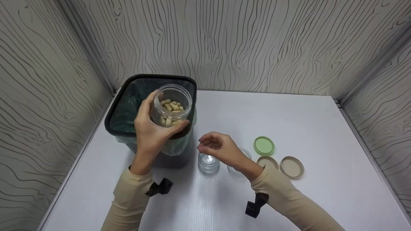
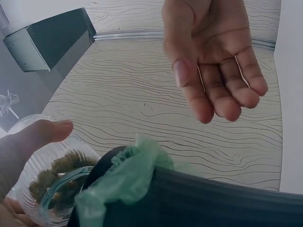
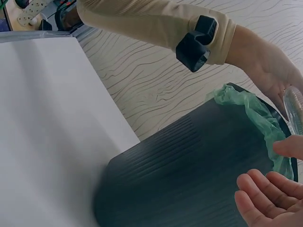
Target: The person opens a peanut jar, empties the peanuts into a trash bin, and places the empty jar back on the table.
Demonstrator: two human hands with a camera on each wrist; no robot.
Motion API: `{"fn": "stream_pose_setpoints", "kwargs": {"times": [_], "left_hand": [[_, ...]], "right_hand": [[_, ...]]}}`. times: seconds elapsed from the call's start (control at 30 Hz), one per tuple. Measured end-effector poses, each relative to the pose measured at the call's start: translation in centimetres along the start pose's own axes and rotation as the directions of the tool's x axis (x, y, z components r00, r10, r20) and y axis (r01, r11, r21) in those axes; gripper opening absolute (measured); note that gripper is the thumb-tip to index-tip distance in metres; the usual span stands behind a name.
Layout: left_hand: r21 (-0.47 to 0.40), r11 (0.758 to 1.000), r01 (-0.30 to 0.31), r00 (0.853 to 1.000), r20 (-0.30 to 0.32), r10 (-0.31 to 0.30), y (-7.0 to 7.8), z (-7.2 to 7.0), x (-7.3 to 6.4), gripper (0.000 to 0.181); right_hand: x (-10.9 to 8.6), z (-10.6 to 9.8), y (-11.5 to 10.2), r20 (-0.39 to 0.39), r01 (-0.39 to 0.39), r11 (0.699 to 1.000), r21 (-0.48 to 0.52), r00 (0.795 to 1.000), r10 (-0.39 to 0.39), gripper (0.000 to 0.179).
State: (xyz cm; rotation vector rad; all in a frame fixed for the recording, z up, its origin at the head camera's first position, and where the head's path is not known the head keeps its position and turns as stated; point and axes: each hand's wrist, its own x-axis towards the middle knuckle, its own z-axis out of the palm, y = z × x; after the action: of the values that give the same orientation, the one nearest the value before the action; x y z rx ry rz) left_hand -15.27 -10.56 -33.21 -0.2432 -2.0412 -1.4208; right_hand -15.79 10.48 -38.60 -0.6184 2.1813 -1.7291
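Note:
In the head view, a clear ribbed jar [image 1: 176, 92] with peanuts [image 1: 173, 106] in its lower part is held by my left hand [image 1: 150, 132]. Thumb and fingers wrap its sides, and the jar tilts slightly over the right part of a black bin [image 1: 179, 160]. My right hand [image 1: 224, 149] hovers empty to the right of the bin, its fingers loosely bent, palm turned up in the left wrist view. Below it stands a clear jar [image 1: 208, 165], and another clear jar [image 1: 246, 153] is partly hidden behind the wrist.
A green bag [image 1: 125, 102] lines the bin and folds over its rim. To the right of the jars lie a green lid [image 1: 264, 146] and two beige lids [image 1: 268, 161], [image 1: 291, 167], on the white table [image 1: 321, 128]. Wood-patterned walls [image 1: 224, 48] enclose the back and sides.

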Motion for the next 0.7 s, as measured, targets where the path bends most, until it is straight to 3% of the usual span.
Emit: {"fn": "stream_pose_setpoints", "kwargs": {"times": [0.27, 0.7], "left_hand": [[0.006, 1.000, 0.015, 0.998, -0.058, -0.014, -0.9, -0.6, 0.3, 0.090], [0.043, 0.999, -0.011, 0.998, -0.061, 0.014, -1.6, -1.7, 0.5, 0.090]], "right_hand": [[1.0, 0.5, -1.0, 0.032, -0.005, 0.992, 0.130, 0.999, 0.001, 0.039], [2.5, 0.9, -1.5, 0.030, -0.020, 0.969, 0.245, 0.999, 0.013, 0.040]]}}
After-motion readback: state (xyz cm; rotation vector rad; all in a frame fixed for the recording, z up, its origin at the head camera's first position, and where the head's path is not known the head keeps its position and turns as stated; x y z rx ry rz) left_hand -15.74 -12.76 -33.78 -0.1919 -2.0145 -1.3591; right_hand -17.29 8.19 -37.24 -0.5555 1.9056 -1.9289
